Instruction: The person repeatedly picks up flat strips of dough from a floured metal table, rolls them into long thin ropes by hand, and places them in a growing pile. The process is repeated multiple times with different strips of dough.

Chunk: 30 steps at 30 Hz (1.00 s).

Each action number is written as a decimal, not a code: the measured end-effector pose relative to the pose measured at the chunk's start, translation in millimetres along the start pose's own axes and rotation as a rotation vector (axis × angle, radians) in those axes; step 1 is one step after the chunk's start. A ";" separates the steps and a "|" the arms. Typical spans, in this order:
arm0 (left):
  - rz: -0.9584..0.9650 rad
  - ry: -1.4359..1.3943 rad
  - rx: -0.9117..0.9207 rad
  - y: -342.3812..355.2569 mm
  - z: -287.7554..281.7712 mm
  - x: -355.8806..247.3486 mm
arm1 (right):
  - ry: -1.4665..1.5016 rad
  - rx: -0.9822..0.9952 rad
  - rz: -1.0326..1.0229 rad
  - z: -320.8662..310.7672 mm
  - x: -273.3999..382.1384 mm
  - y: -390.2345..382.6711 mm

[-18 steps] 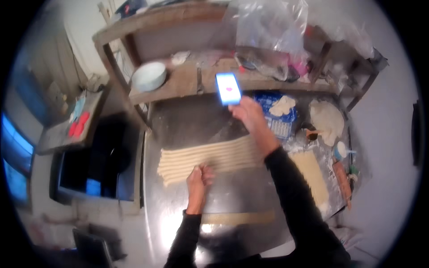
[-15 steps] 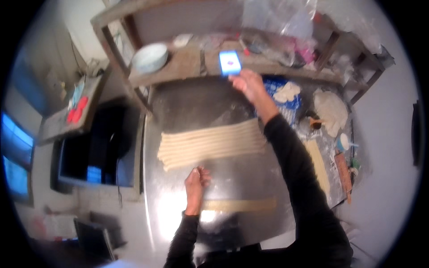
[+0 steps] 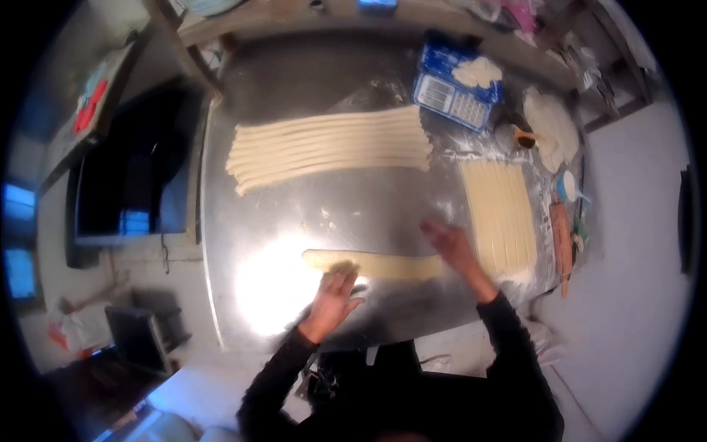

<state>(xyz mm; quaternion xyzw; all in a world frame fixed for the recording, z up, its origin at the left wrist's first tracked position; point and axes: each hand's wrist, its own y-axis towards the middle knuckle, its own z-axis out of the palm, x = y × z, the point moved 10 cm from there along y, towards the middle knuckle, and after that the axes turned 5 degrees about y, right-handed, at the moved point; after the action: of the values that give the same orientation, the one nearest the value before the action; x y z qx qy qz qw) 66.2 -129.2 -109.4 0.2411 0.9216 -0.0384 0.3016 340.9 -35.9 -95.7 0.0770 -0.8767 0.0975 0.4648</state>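
A single flat strip of pale dough (image 3: 390,266) lies crosswise on the metal table near me. My left hand (image 3: 333,303) rests at the strip's left part, fingers stretched out over its near edge. Over the strip's right end hovers my right hand (image 3: 451,247), somewhat blurred, with its fingers extended and nothing visible in them. Several long dough ropes (image 3: 331,147) lie side by side farther back. To the right of my right hand is a flat yellowish dough sheet (image 3: 501,217) marked with lengthwise cuts.
A blue-and-white scale or packet (image 3: 453,99) carries a dough piece (image 3: 477,72). A dough mass (image 3: 551,129), a brown-topped cup (image 3: 524,138), a blue-white cup (image 3: 566,186) and a rolling pin (image 3: 561,239) line the right side. A wooden shelf (image 3: 294,23) holds a lit phone (image 3: 378,4).
My right hand has let go of the phone on the shelf and come down to the near strip. My left hand has opened and now touches the strip. The view has tilted downward.
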 end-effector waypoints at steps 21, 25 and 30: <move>0.327 0.409 0.029 -59.2 38.3 5.7 | -0.654 0.014 -0.410 106.7 -33.0 -156.3; 0.352 0.241 -0.044 -49.9 47.2 -33.3 | -0.601 -0.136 -0.479 133.2 -18.2 -159.3; 0.344 0.229 -0.022 -48.8 85.1 -47.6 | -0.552 -0.109 -0.278 138.2 -20.4 -193.0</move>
<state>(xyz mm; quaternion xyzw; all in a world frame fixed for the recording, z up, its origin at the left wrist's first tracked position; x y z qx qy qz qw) 122.6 -210.6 -155.0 0.3942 0.8956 0.0513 0.1996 285.3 -255.5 -169.3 0.1946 -0.9548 -0.0386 0.2215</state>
